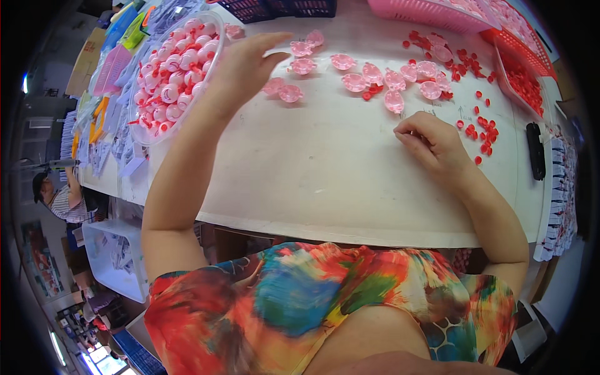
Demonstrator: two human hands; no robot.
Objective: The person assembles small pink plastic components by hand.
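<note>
Pink shells (354,82) lie across the far half of the table (312,187), red caps (487,134) among them and toward the right edge. The left hand (247,65) is beside several shells, thumb and forefinger apart. The right hand (434,144), fingertips close together, is nearer the middle; I cannot tell whether it holds anything. Toward the far left corner stands a tub (221,34) of balls (170,94).

A: Which parts are obscured?
B: The dark blue crate (281,9) and pink basket (431,14) are cut by the upper edge; the left forearm (190,162) covers part of the tub (221,36).
A: And the right hand (435,142)?
B: Its curled fingers conceal the palm; whether it holds anything cannot be told. Faint marks (460,112) on the table (312,169) are too small to read.
</note>
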